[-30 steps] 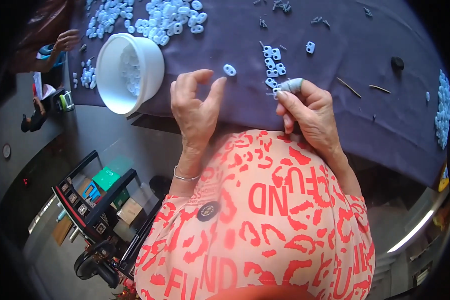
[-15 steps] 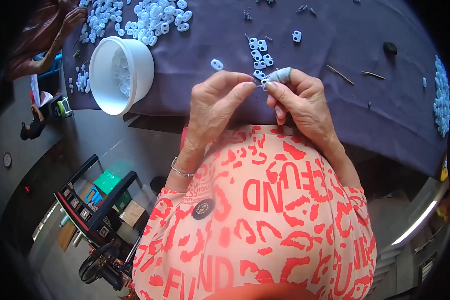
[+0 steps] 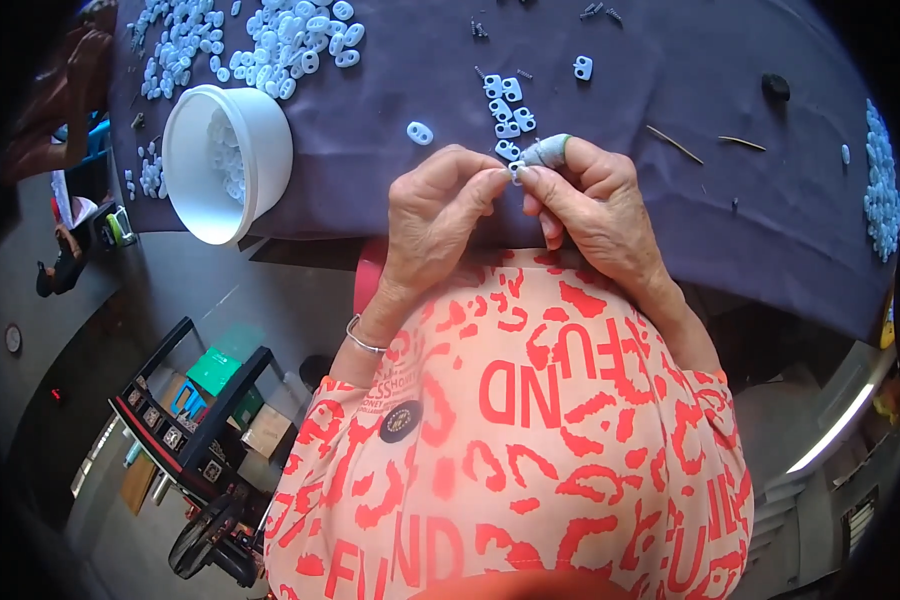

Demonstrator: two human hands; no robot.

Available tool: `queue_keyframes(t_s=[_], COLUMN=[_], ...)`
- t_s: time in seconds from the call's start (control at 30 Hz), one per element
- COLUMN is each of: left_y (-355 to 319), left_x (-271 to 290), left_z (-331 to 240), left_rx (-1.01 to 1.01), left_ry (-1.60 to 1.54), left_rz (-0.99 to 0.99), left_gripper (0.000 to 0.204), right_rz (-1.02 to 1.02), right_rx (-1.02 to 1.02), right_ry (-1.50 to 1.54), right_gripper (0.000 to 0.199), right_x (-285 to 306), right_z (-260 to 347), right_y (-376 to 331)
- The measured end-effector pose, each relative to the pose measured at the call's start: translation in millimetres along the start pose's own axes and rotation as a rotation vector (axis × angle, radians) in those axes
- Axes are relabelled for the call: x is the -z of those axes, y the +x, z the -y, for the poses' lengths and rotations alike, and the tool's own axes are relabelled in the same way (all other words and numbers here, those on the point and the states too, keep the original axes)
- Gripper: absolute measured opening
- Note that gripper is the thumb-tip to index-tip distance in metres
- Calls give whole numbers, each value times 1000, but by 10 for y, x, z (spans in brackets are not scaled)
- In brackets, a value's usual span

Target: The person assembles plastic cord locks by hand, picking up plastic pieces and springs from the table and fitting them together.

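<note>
Over the near edge of the cloth, my left hand (image 3: 440, 215) and my right hand (image 3: 600, 205) meet fingertip to fingertip. The right thumb and a finger with a pale wrapping pinch a small white two-holed plastic piece (image 3: 516, 172), which looks like part of a cord lock. My left thumb and forefinger are pinched against its side; what lies between them is too small to make out. Just beyond the fingers, several similar white pieces (image 3: 500, 130) sit in a short double row. A single oval two-holed piece (image 3: 420, 133) lies left of them.
A white tub (image 3: 275, 165) lies tipped at the left with pale pieces inside. Behind it are heaps of white oval pieces (image 3: 300, 40). Small springs (image 3: 600, 12), two thin sticks (image 3: 675, 145) and a dark lump (image 3: 775, 88) lie farther off. Another person's arm (image 3: 85, 85) is at the far left.
My left fingertips have closed in against the piece held by my right hand. The thin coil that showed between the fingertips is now hidden. The whole view has shifted slightly.
</note>
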State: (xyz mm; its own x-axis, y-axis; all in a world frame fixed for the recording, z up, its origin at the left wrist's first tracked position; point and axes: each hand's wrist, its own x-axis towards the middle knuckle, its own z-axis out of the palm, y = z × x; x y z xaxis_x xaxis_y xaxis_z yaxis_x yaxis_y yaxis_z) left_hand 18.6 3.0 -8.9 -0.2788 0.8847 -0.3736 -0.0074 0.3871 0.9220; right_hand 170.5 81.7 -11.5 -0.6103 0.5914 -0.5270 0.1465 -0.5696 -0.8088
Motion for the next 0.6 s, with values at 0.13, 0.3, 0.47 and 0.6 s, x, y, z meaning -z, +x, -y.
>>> queue_keyframes(t_s=[0.13,0.3,0.47,0.6], left_y=[-15,-29,-79,52], left_x=[-28,-43,32,289], left_z=[2,66,-14,52], left_rx=[-48,-82,-229,-382], left_ry=[-33,-41,139,711], left_rz=[-19,-43,-172,-498], left_gripper=[7,5,19,26], right_rz=[2,-13,-34,-26], right_rx=[14,15,-9,2], right_ry=[-42,1,84,97], right_gripper=[12,11,10,12], right_x=[-21,-32,-35,-33], right_z=[2,11,12,13], right_y=[-4,-14,-19,-8])
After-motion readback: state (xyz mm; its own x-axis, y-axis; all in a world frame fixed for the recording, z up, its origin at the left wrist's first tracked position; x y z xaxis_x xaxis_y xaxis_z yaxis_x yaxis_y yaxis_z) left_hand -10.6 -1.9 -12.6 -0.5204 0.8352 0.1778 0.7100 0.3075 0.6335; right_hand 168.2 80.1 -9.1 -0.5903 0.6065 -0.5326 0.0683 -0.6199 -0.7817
